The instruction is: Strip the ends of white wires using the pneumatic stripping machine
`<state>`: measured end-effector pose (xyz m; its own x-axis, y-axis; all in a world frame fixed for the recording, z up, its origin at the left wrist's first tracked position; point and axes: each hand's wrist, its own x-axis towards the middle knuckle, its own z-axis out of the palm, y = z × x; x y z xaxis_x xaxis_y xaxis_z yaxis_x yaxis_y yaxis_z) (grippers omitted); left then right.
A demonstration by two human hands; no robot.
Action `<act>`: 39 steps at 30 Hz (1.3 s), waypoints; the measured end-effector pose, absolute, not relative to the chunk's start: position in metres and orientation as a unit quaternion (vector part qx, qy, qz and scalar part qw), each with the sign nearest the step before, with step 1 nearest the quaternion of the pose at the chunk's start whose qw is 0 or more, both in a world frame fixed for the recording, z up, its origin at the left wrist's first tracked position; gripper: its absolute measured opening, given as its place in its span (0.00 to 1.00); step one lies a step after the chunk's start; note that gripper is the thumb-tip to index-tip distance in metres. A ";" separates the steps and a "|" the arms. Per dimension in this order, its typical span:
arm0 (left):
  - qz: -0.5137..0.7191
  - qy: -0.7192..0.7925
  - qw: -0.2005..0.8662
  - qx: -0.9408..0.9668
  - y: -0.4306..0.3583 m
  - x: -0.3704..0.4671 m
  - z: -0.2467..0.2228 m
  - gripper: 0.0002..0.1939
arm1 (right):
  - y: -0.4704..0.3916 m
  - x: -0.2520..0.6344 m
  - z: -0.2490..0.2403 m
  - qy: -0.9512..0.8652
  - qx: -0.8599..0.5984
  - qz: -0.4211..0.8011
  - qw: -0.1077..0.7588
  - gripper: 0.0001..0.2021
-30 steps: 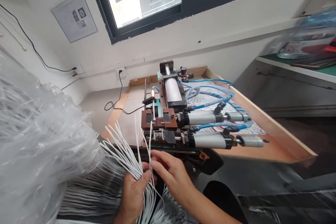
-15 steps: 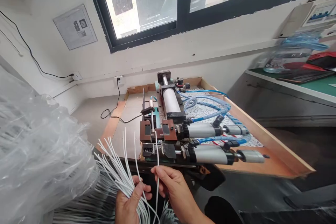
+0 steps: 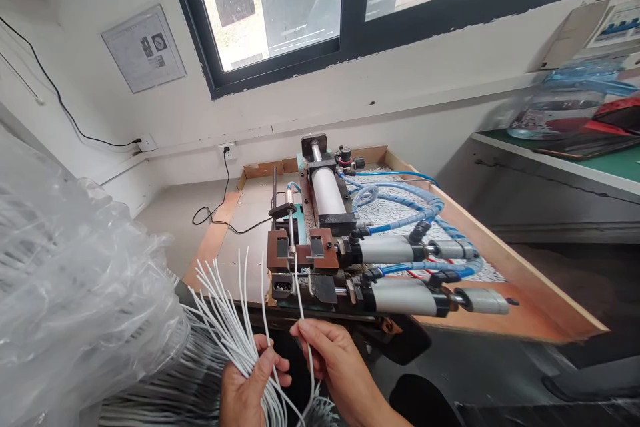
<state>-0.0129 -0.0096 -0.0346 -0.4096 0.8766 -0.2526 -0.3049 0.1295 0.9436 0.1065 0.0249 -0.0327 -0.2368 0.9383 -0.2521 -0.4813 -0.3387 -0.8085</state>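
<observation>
My left hand point(image 3: 253, 380) is closed around a bundle of white cables point(image 3: 225, 333), whose ends fan out up and to the left. Between the thumb and fingertips of my right hand point(image 3: 333, 360) is a single white cable point(image 3: 300, 293). Its upper end reaches into the gap between the brown jaw blocks of a pneumatic machine point(image 3: 303, 250), at a thin metal rod. The lower part of this cable curves down beside the bundle. Both hands are in front of the machine, with the right one just below its front edge.
Silver air cylinders point(image 3: 400, 295) with blue hoses point(image 3: 420, 200) stick out to the right. A shallow wooden tray point(image 3: 555, 313) holds the machine and many small clippings. Clear plastic wrap point(image 3: 85, 293) bulges at the left over more cables. A green-topped shelf point(image 3: 605, 153) stands at right.
The single cable's tip has shifted slightly left, up to the rod between the jaws, and its lower part bows more to the right. The camera view has shifted a little.
</observation>
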 end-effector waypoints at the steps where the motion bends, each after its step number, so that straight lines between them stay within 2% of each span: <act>1: 0.609 0.576 0.485 0.251 -0.010 -0.014 -0.036 0.14 | 0.025 0.106 -0.033 -0.310 -0.378 0.723 0.489 0.16; 9: 0.608 0.569 0.493 0.253 -0.010 -0.015 -0.034 0.14 | 0.020 0.106 -0.050 -0.388 -0.391 0.691 0.468 0.18; 13: 0.611 0.566 0.492 0.254 -0.011 -0.013 -0.033 0.14 | 0.017 0.107 -0.054 -0.399 -0.398 0.669 0.485 0.17; 26: 0.596 0.575 0.508 0.238 -0.009 -0.015 -0.037 0.18 | 0.028 0.110 -0.042 -0.352 -0.391 0.698 0.486 0.15; 39: 0.530 0.551 0.549 0.338 -0.013 -0.012 -0.040 0.15 | 0.024 0.092 -0.021 -0.327 -0.379 0.724 0.475 0.14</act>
<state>-0.0116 -0.0131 -0.0399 -0.1681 0.9546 -0.2459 -0.2095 0.2092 0.9552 0.0924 0.0239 -0.0210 -0.2623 0.9352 -0.2379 -0.4388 -0.3351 -0.8338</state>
